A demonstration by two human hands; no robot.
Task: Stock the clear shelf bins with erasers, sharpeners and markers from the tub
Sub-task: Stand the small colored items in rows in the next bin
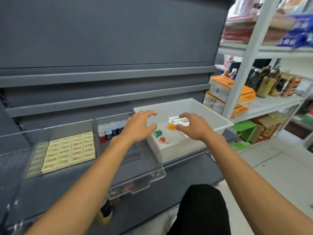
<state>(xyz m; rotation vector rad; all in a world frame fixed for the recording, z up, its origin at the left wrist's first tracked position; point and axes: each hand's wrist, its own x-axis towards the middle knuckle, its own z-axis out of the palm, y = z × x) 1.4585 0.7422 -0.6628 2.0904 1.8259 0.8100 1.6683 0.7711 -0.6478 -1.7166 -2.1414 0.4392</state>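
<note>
Just over the tub (211, 109), left hand (140, 128) spreads empty; right hand (196, 128) grips white markers (176, 119).

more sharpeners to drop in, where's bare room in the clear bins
Middle bin: bare floor between the back sharpeners and its front wall. Left bin is crowded with erasers. Right grip holds a white bundle in the tub.
</note>
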